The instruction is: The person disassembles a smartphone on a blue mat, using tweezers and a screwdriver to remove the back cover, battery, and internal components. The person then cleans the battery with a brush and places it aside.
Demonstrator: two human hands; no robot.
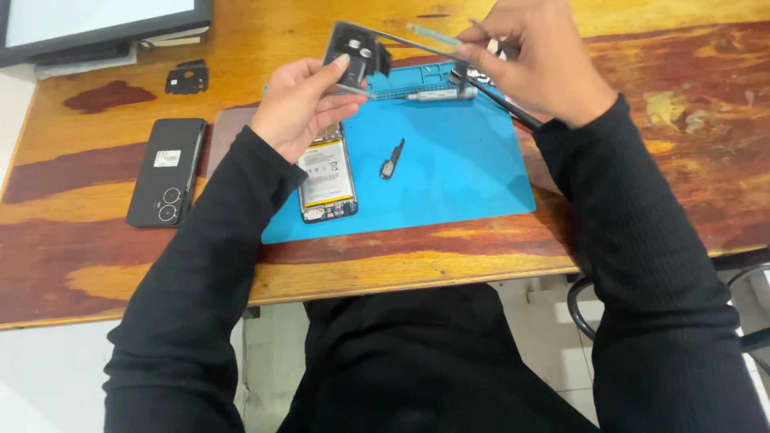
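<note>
Left hand [301, 100]: closed on camera end of phone frame [357, 52], raised above blue mat [449, 168].
Right hand [537, 56]: pinched frame's far end, plus thin tool [501, 100].
Opened phone [326, 180]: flat on mat, under left wrist.
Back cover [167, 171]: on bench [642, 120], left of mat.

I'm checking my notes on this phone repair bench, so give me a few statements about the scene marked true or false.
1. The left hand holds a dark plastic phone frame raised above the bench. True.
2. The opened phone body with its exposed battery lies on the bare wood. False: it lies on the blue rubber work mat.
3. The black phone back cover lies on the wooden table, left of the mat. True.
4. The right hand is empty. False: it grips a thin tool and the frame's far end.
</note>
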